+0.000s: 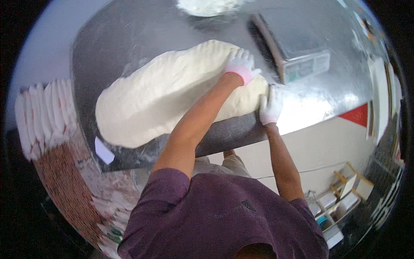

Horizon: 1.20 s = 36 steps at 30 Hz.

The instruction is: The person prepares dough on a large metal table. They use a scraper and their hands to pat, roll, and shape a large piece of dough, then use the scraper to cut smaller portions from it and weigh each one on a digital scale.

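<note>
Lies as a long, cream-white slab of dough (pixel 159 93) across the dark tabletop (pixel 110 54). Has rounded ends and slightly uneven edges. Slants upward to the right.

Head view: fisheye, mounted on the person's head, facing steeply downward over the work. Orientation upright, unmirrored. Nearest the lens: shirt (pixel 224 211), across the lower edge. Farther off: left hand (pixel 241 65), right hand (pixel 271 105) and table (pixel 108 41). Floor (pixel 319 146) visible below. Straight edges bow toward the dark rim.
</note>
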{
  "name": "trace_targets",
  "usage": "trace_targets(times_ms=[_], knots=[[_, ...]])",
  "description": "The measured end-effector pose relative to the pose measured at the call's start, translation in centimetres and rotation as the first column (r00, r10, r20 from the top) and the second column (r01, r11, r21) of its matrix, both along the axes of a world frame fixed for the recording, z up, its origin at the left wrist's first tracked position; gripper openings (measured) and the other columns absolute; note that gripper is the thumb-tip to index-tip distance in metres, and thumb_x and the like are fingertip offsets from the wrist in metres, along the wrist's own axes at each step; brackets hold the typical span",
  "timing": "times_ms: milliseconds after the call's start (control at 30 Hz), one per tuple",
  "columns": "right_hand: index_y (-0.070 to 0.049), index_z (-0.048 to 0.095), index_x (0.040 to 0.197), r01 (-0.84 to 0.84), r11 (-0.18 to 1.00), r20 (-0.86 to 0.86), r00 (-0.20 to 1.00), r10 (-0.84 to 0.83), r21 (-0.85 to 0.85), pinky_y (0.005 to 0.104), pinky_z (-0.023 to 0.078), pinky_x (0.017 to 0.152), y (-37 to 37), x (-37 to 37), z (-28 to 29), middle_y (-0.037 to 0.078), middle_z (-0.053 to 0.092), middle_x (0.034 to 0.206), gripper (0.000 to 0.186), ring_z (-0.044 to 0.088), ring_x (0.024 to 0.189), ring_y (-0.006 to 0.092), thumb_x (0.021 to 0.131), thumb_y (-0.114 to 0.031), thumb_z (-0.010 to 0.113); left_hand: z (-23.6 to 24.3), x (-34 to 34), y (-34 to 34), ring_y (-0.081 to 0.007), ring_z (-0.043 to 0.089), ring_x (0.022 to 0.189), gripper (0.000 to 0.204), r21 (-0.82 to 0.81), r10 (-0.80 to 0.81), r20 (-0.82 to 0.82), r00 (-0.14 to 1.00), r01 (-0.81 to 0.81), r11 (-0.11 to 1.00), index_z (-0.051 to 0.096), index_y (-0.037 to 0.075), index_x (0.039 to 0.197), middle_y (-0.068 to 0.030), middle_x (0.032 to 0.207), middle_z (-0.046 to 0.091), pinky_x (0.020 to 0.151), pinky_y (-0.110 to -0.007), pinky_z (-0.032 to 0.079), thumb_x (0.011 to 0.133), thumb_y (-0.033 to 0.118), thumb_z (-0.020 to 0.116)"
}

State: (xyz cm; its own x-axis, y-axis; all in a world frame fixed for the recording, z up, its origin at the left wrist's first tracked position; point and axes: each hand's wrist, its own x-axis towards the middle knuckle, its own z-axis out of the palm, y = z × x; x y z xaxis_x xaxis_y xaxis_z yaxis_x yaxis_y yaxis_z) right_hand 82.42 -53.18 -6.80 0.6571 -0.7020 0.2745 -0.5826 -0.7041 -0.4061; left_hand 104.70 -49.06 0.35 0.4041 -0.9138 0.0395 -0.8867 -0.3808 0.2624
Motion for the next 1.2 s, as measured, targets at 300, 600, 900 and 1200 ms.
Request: trace_targets(times_ms=[300,600,900,1200], knots=[[0.006,0.046,0.124,-0.042,0.999,0.001,0.999,0.042,-0.016,0.0468,0.034,0.1,-0.4,-0.6,-0.1,0.028,0.046,0.127,0.047,0.043,0.118,0.0429,0.085,-0.019,0.052,0.3,15.4,19.5,-0.0327,0.044,0.117,0.054,0.076,0.408,0.272,0.872,-0.442,0.894,0.047,0.001,0.124,-0.0187,0.127,0.048,0.098,-0.046,0.03,0.088,0.041,0.047],[0.006,0.047,0.124,0.01,0.994,-0.059,0.998,-0.017,-0.111,0.0449,0.031,0.103,-3.4,-3.1,-5.4,0.028,0.045,0.129,0.046,0.041,0.121,0.042,0.087,-0.021,0.049,0.2,16.8,26.6,-0.0311,0.032,0.132,0.067,0.004,0.473,0.245,0.847,-0.488,0.873,0.039,0.003,0.135,-0.0171,0.141,0.038,0.108,-0.046,0.021,0.087,0.049,0.046],[0.008,0.038,0.132,0.005,0.929,0.287,0.95,-0.12,0.371,0.0436,0.024,0.108,-2.8,-4.1,-9.2,0.027,0.033,0.14,0.058,0.033,0.129,0.0394,0.094,-0.034,0.042,2.0,15.3,29.2,-0.0332,0.029,0.133,0.068,-0.155,0.479,0.236,0.846,-0.454,0.877,0.037,0.002,0.136,-0.0193,0.141,0.036,0.11,-0.043,0.02,0.086,0.048,0.047],[0.003,0.036,0.136,0.282,0.954,0.04,0.959,-0.279,-0.099,0.041,0.023,0.109,-0.5,-0.7,-9.5,0.024,0.03,0.143,0.059,0.03,0.132,0.036,0.095,-0.038,0.04,5.7,20.1,34.7,-0.0346,0.035,0.128,0.058,-0.153,0.414,-0.045,0.909,-0.416,0.896,0.047,0.002,0.125,-0.0188,0.133,0.043,0.107,-0.044,0.026,0.084,0.043,0.053]])
